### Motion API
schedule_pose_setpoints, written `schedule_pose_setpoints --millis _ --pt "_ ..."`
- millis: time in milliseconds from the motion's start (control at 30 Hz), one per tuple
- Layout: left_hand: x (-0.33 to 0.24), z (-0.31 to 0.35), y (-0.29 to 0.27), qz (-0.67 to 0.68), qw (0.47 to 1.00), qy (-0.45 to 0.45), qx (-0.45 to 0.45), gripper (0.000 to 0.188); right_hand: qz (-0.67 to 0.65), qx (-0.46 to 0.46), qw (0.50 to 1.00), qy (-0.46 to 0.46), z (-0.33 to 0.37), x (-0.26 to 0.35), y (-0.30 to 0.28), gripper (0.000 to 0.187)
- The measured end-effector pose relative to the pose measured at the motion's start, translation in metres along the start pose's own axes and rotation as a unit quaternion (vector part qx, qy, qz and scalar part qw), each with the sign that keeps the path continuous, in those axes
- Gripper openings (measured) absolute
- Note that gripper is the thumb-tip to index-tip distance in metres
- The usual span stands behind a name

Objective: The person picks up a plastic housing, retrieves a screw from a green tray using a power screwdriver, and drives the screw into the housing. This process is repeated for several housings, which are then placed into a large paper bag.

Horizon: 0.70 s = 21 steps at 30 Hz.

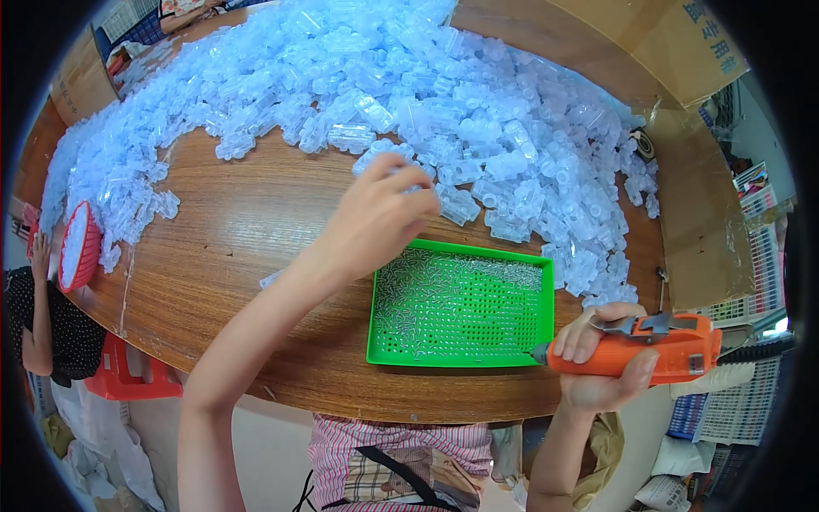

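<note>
My right hand (601, 363) is wrapped round an orange electric screwdriver (674, 352), which lies level with its tip pointing left, over the right edge of a green tray (461, 360). Many small silvery screws (409, 294) lie in the tray, thickest at its left and far sides, and its bottom is dotted with holes. My left hand (380, 213) reaches past the tray's far left corner to the near edge of a large heap of clear plastic parts (444, 102). Its fingers are bent and slightly blurred, and their tips are hidden, so I cannot see whether they hold a part.
The heap curves across the far side of the brown wooden table (230, 205). Cardboard (699, 196) walls the right side. A red basket (81, 247) stands at the left edge, near another person's hand (39, 254). Someone else sits at the far left. A tape roll (643, 145) lies right.
</note>
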<state>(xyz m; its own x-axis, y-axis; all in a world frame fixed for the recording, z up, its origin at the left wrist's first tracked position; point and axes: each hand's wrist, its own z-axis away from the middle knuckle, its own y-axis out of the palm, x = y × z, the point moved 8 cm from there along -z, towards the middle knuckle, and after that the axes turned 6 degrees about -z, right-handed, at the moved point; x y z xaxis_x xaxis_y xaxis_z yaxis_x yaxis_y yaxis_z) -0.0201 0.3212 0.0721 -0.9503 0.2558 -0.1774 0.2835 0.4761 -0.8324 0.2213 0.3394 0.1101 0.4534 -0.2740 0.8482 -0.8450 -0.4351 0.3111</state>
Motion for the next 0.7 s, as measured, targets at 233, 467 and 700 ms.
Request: schedule_pose_setpoints --millis 233,467,700 --pt "-0.002 -0.036 0.064 -0.116 0.981 0.150 0.032 0.021 0.004 -0.008 1.000 0.003 0.003 0.001 -0.002 0.067" --pt "-0.063 -0.003 -0.008 0.081 0.985 0.149 -0.030 0.026 0.026 -0.011 1.000 0.011 -0.001 -0.003 -0.019 0.072" --pt "-0.073 0.036 0.026 0.288 0.930 0.139 0.181 0.041 0.023 -0.004 0.999 0.042 0.004 -0.017 -0.014 0.075"
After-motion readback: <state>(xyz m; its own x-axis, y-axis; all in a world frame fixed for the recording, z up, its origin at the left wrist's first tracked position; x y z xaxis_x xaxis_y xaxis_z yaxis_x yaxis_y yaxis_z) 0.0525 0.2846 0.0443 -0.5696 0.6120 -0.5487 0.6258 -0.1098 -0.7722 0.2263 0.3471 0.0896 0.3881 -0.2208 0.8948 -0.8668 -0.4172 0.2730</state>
